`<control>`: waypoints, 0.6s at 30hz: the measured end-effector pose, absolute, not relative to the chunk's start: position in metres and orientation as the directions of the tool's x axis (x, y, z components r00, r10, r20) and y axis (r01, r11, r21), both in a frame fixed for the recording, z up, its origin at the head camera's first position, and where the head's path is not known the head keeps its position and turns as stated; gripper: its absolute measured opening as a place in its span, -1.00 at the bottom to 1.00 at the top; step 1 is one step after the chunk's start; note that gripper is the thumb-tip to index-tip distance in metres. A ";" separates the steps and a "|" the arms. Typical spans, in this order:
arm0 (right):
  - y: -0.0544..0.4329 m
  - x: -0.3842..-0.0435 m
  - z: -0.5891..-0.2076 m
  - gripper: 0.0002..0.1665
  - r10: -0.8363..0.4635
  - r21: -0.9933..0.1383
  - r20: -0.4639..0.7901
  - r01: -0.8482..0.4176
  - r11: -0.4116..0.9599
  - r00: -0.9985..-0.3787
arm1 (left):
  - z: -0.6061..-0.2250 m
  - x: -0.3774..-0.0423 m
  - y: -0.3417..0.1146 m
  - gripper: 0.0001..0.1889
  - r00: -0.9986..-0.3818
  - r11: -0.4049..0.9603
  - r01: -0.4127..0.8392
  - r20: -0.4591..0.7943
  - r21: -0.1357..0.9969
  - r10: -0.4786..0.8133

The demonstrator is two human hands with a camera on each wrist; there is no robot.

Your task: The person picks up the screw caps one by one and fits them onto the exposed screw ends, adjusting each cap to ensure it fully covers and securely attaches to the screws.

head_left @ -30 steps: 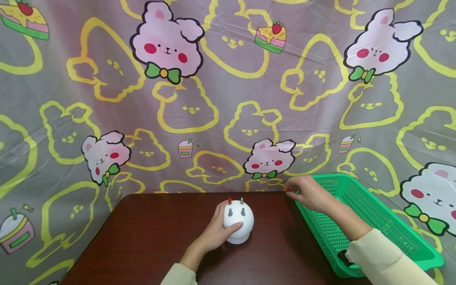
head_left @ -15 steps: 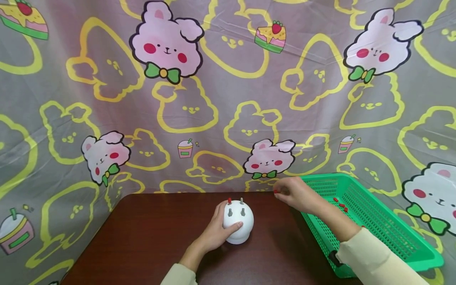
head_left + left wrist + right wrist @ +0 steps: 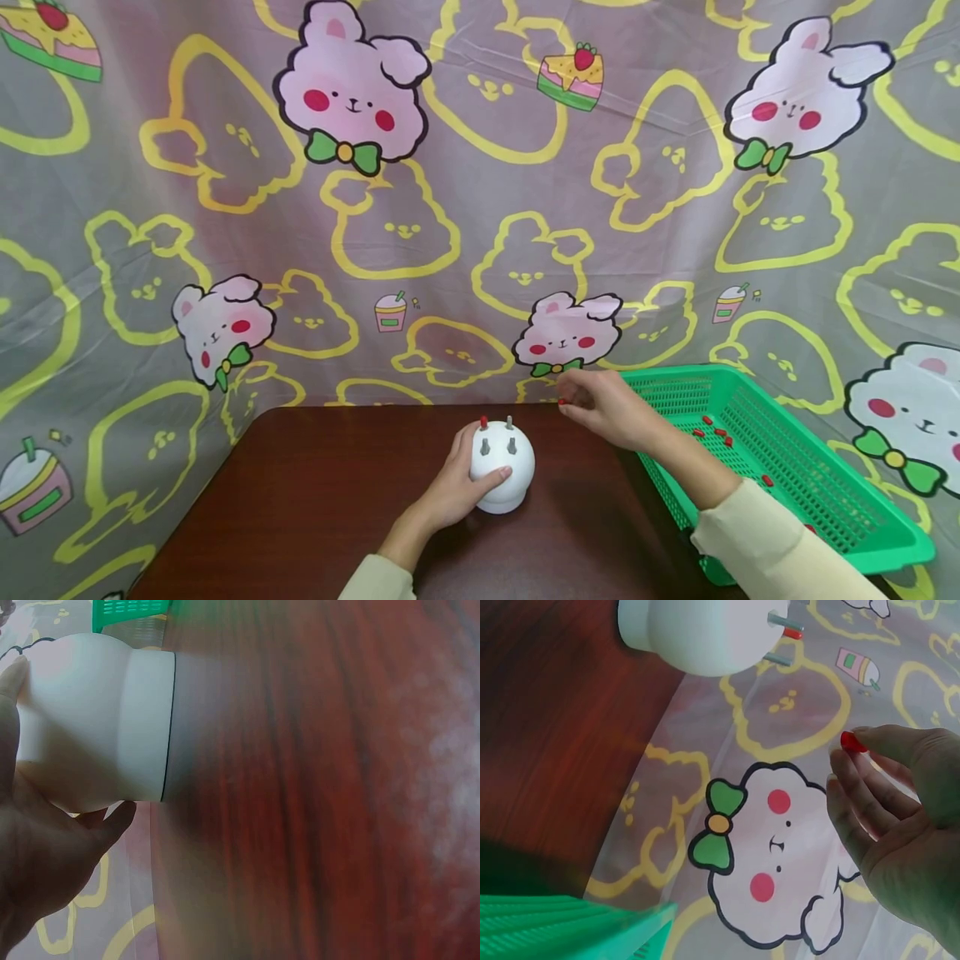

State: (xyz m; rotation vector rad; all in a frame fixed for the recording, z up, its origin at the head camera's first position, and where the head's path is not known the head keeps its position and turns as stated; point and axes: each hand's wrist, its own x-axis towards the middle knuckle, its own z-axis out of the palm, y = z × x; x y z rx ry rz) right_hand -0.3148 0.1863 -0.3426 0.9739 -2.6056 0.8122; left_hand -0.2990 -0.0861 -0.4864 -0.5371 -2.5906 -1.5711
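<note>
A white, round-topped body on a short base stands on the table, with several metal pegs sticking up from it. One back peg carries a red cap. My left hand grips its left side, thumb across the front; in the left wrist view the hand wraps the rounded part above the base. Right of the body, raised above the table, my right hand pinches a small red cap between thumb and fingertips. In the right wrist view this cap is apart from the pegs.
A green slotted basket stands at the right, partly behind my right forearm, with several small red caps lying in it. The dark brown table ends at a cartoon-print curtain behind.
My right hand has moved left from the basket's edge toward the white body, carrying the red cap. More caps in the basket show now. The left hand and the body have not moved.
</note>
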 end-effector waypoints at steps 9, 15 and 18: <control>0.175 -0.314 -0.343 -0.89 -0.557 -0.418 0.416 -0.695 0.585 -0.719 | -0.486 -0.298 -0.086 -0.03 -0.938 0.417 0.324 0.230 0.849 0.260; 0.169 -0.314 -0.343 -0.88 -0.564 -0.403 0.425 -0.706 0.582 -0.708 | -0.485 -0.299 -0.086 -0.03 -0.938 0.411 0.321 0.226 0.853 0.265; 0.166 -0.313 -0.343 -0.89 -0.563 -0.408 0.421 -0.703 0.583 -0.711 | -0.484 -0.298 -0.087 -0.03 -0.937 0.410 0.320 0.222 0.854 0.268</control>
